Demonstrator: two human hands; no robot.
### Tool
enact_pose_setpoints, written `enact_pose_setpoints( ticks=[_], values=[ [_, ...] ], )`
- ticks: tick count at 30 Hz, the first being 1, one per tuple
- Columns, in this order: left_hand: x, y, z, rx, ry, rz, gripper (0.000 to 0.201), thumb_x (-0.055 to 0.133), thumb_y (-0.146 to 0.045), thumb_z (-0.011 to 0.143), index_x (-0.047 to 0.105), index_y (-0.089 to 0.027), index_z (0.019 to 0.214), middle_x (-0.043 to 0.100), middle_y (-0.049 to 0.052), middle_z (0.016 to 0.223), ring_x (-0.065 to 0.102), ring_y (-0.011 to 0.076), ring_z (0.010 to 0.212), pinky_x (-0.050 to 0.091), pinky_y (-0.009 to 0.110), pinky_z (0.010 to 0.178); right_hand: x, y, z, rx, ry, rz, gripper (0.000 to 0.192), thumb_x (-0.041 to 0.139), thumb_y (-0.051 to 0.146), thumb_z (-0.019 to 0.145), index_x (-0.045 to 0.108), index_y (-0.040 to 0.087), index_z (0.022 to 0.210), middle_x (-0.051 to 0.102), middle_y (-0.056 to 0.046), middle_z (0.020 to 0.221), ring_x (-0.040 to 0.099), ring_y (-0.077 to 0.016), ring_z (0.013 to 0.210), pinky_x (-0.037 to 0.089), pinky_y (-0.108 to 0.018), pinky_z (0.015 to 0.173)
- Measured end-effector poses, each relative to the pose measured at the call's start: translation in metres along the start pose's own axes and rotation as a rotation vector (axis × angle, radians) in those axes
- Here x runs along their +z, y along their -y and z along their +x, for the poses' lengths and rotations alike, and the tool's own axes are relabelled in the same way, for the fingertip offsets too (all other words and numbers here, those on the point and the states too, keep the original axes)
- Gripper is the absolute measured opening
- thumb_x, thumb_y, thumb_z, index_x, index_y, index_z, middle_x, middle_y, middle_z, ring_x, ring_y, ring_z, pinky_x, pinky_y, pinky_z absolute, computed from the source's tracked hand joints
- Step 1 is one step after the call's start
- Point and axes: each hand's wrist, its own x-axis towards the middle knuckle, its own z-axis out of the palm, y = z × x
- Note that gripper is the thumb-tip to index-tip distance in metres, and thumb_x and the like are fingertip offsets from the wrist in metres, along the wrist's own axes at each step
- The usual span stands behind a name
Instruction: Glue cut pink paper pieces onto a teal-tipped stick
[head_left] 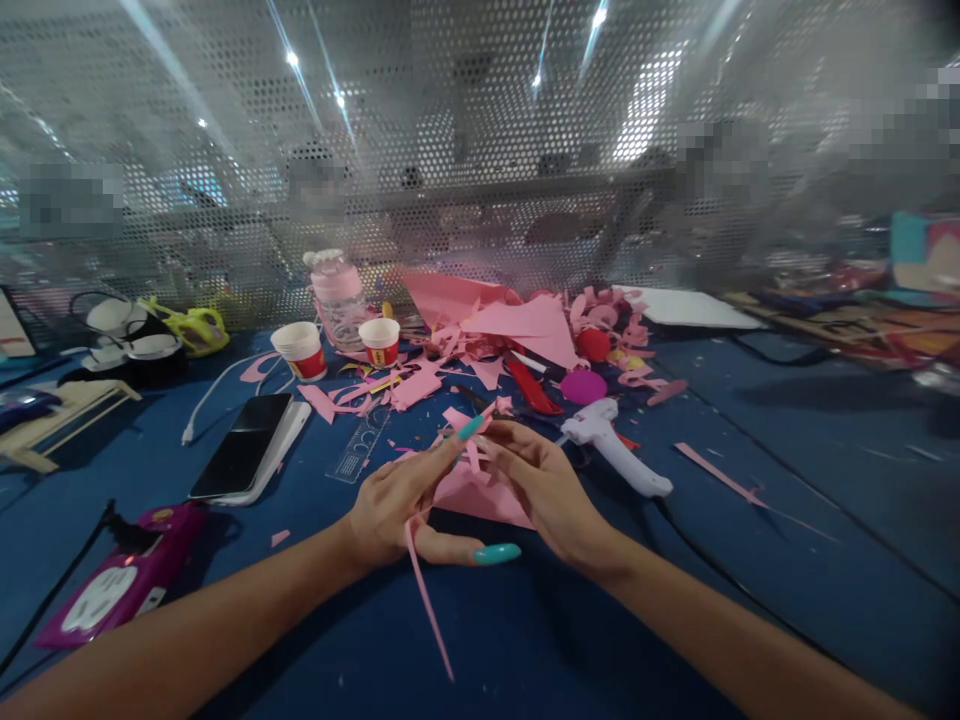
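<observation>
A person's two bare arms reach forward over a blue table. The left hand and right hand meet at the centre, both pinching a small piece of pink paper between them. The left hand's fingers are partly curled, its forefinger stretched toward the paper's top and its thumb lying flat beneath; a long thin pink paper strip hangs down from that hand toward the viewer. The right hand's fingers are bent closed on the paper's upper edge.

Just beyond the hands lies a white glue gun, its cable running off to the right. Behind it is a heap of pink paper scraps with red-handled scissors. To the left sit two small paper cups, a clear bottle, a dark phone and a clear ruler. A purple power strip lies at the near left. A perforated metal screen stands behind the table.
</observation>
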Motion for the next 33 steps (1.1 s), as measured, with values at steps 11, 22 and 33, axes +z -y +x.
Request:
enact_pose_setpoints(
  ticks=[11,22,33],
  values=[
    [-0.011,-0.002,0.011,0.516,0.012,0.25,0.027,0.06,-0.016,0.074,0.06,-0.024,0.1,0.064,0.003,0.11,0.049,0.0236,0.114,0.05,0.035,0.083,0.0,0.009,0.003,0.084,-0.095,0.155,0.022,0.073,0.02,0.056,0.065,0.02,0.077,0.068,-0.002,0.081,0.063,-0.0147,0.071,0.049,-0.026,0.065],
    [0.005,-0.009,0.008,0.187,0.03,0.147,0.032,0.058,-0.026,0.076,0.051,-0.009,0.102,0.059,0.015,0.1,0.052,0.025,0.101,0.047,0.043,0.084,-0.003,0.005,0.01,0.034,-0.149,0.144,0.021,0.072,0.024,0.059,0.065,0.017,0.077,0.069,-0.003,0.079,0.064,-0.0142,0.071,0.05,-0.029,0.073],
    [0.017,0.008,0.01,-0.077,0.401,0.111,0.018,0.042,-0.019,0.085,0.05,-0.015,0.102,0.053,0.009,0.096,0.05,0.0195,0.087,0.045,0.035,0.076,-0.001,0.001,0.013,-0.02,-0.108,0.097,0.018,0.069,0.026,0.063,0.063,0.018,0.077,0.068,-0.003,0.078,0.064,-0.014,0.074,0.047,-0.03,0.078]
  ],
)
